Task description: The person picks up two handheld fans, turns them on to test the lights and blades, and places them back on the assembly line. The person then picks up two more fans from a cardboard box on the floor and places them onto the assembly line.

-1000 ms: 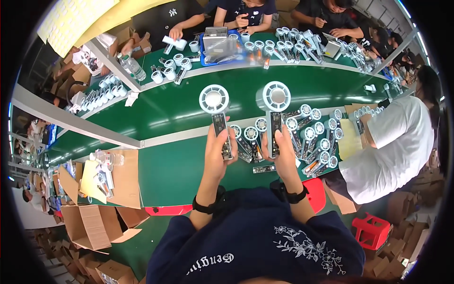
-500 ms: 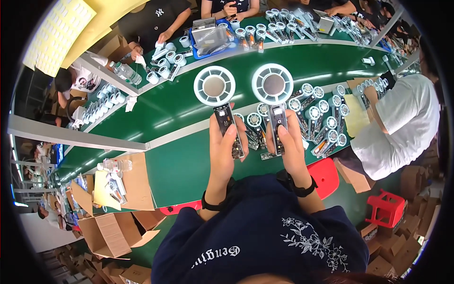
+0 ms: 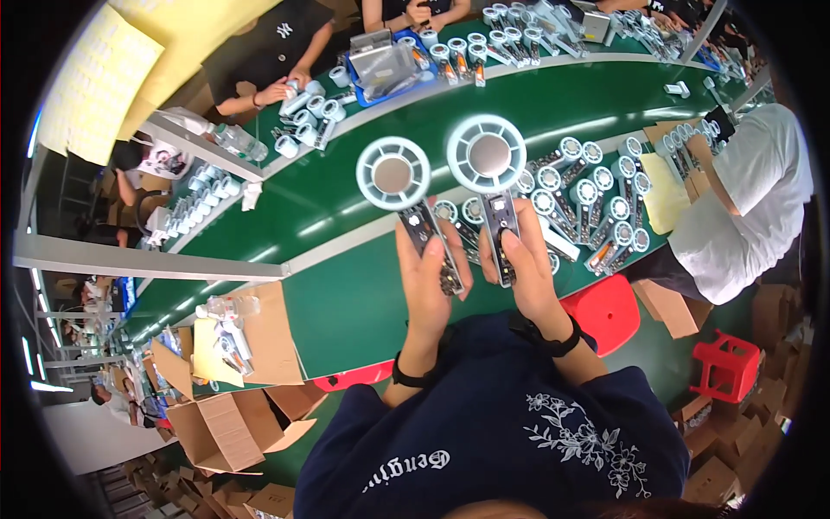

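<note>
My left hand [image 3: 425, 275] is closed around the handle of one handheld fan [image 3: 418, 223], its round light-blue ring head upward and a dark circuit board bare in the handle. A matching handheld fan [image 3: 499, 212] stands upright in my right hand [image 3: 529, 264], the thumb lying on its board. Both fan heads have spokes around a flat grey metal disc. The two fans are apart, side by side above the green bench, the right one slightly higher. Behind and right of my right hand lie several more half-built fans [image 3: 586, 192], partly hidden by it.
A green conveyor belt [image 3: 346, 186] runs behind the bench [image 3: 333, 324]. Across it, a person's hands [image 3: 285, 89] work among fan parts near a blue tray [image 3: 415, 86]. Another person [image 3: 743, 190] sits at right. Cardboard boxes [image 3: 229, 432] and red stools [image 3: 605, 316] stand below.
The whole view has tilted and shifted somewhat. Both fans stay in my hands, the left one now lower than the right. Across the belt, the person's hands have come together over a fan part.
</note>
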Demonstrator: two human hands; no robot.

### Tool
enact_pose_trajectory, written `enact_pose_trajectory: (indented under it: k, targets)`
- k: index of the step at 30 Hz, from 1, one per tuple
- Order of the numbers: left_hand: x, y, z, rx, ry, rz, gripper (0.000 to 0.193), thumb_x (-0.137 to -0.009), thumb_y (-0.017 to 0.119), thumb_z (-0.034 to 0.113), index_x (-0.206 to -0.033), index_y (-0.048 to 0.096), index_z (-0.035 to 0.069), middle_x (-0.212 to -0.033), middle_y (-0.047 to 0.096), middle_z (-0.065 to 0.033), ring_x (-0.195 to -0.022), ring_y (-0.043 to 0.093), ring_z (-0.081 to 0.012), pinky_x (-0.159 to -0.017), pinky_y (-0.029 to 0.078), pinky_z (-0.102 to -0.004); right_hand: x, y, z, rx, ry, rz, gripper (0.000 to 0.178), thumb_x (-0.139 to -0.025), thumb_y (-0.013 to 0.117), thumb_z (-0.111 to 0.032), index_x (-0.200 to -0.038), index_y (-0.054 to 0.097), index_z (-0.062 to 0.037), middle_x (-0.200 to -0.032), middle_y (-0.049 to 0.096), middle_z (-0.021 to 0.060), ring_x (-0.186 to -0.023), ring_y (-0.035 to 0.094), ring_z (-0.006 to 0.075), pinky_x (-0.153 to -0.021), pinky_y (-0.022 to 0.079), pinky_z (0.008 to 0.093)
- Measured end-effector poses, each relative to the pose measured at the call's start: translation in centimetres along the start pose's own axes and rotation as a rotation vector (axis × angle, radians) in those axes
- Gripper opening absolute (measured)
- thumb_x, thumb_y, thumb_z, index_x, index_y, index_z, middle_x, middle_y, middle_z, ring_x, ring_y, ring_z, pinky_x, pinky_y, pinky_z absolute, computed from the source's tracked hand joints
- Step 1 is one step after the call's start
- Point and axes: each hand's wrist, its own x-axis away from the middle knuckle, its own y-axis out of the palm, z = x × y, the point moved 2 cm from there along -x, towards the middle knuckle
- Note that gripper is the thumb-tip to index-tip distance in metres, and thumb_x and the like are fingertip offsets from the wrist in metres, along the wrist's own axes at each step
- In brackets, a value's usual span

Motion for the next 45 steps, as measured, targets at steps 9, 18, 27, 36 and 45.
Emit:
enact_pose_trajectory:
  k: [9, 18, 27, 36, 45]
  targets:
    - [0.4, 0.8, 0.0, -0.020, -0.037, -0.013, 0.047, -0.094, 0.039, 0.025, -0.132, 0.030, -0.002, -0.089, 0.048, -0.0087, -0.045, 0.046, -0.0102, -0.031, 0.032, -0.0207, -0.1, -0.2, 0.2, -0.005, 0.006, 0.025, 0.026, -0.096, 0.038, -0.024, -0.111, 0.036, -0.0032, -0.076, 0.049, 0.0058, -0.056, 0.043, 0.0085, -0.051, 0.035, 0.0214]
    - [-0.3, 0.5, -0.8, 0.004, -0.002, -0.106, 0.049, -0.095, 0.036, 0.027, -0.133, 0.029, -0.003, -0.091, 0.048, -0.0093, -0.046, 0.045, -0.0100, -0.032, 0.034, -0.0206, -0.4, -0.8, 0.4, 0.050, -0.083, -0.006, 0.024, -0.096, 0.039, -0.016, -0.114, 0.036, -0.0013, -0.079, 0.048, 0.0042, -0.058, 0.042, 0.0056, -0.053, 0.035, 0.0194]
    - [0.5, 0.8, -0.4, -0.037, 0.054, -0.036, 0.052, -0.092, 0.042, 0.024, -0.132, 0.026, -0.004, -0.089, 0.050, -0.0113, -0.047, 0.049, -0.0119, -0.035, 0.036, -0.0223, 0.2, -0.1, 0.5, 0.026, -0.044, -0.022, 0.029, -0.094, 0.039, -0.024, -0.112, 0.035, -0.0023, -0.072, 0.049, 0.0062, -0.055, 0.042, 0.0088, -0.052, 0.033, 0.0206]
    - [0.4, 0.4, -0.1, -0.097, 0.052, -0.009, 0.051, -0.092, 0.040, 0.025, -0.131, 0.028, -0.006, -0.088, 0.050, -0.0100, -0.045, 0.047, -0.0106, -0.033, 0.034, -0.0212, 0.4, -0.1, 1.1, -0.041, -0.057, -0.054, 0.025, -0.096, 0.041, -0.015, -0.116, 0.036, -0.0010, -0.081, 0.051, 0.0047, -0.059, 0.043, 0.0053, -0.053, 0.035, 0.0197]
    - [0.1, 0.5, -0.7, -0.057, 0.047, -0.050, 0.052, -0.093, 0.041, 0.026, -0.132, 0.028, -0.006, -0.088, 0.050, -0.0097, -0.045, 0.048, -0.0105, -0.033, 0.034, -0.0211, 0.3, -0.5, 0.9, -0.062, -0.065, -0.037, 0.026, -0.096, 0.041, -0.015, -0.117, 0.036, -0.0016, -0.081, 0.051, 0.0047, -0.059, 0.043, 0.0055, -0.053, 0.035, 0.0194]
